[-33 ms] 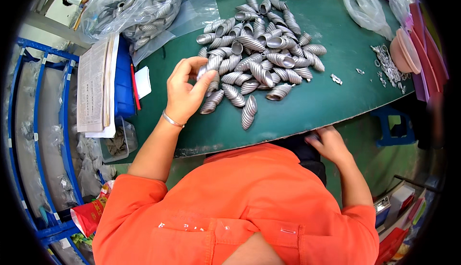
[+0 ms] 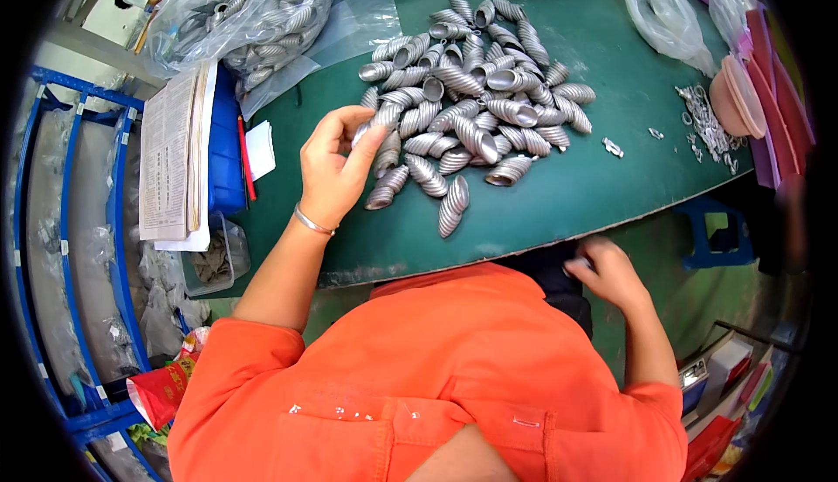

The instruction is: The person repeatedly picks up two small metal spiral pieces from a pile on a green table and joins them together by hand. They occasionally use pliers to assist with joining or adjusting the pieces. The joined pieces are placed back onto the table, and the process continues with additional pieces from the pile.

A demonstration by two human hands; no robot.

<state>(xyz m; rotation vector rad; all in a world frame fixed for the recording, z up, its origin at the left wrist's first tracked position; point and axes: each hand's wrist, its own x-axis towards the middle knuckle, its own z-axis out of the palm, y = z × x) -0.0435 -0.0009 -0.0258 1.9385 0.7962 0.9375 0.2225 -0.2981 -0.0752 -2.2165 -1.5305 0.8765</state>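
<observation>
A heap of silver-grey, spirally ribbed hollow pieces (image 2: 478, 137) with slanted open ends lies on the green tabletop (image 2: 384, 246). At the heap's left edge my left hand (image 2: 336, 154) is closed, thumb and fingers around a silver-grey ribbed piece (image 2: 384, 116) that they partly cover. Just past the table's near edge, low over my lap, is my right hand (image 2: 613, 274). Its fingers are curled and slightly blurred; what they hold, if anything, I cannot make out.
Clear plastic bags of similar pieces (image 2: 279, 32) stand far left. Beside them are a blue bin with papers (image 2: 179, 159) and a red pen (image 2: 247, 159). Small metal fittings (image 2: 711, 124) lie by a pink bowl (image 2: 738, 98); a blue stool (image 2: 716, 233) stands below.
My right hand has shifted slightly right and down, away from the table edge, and its fingers are more curled. My left hand stays at the heap with almost no movement.
</observation>
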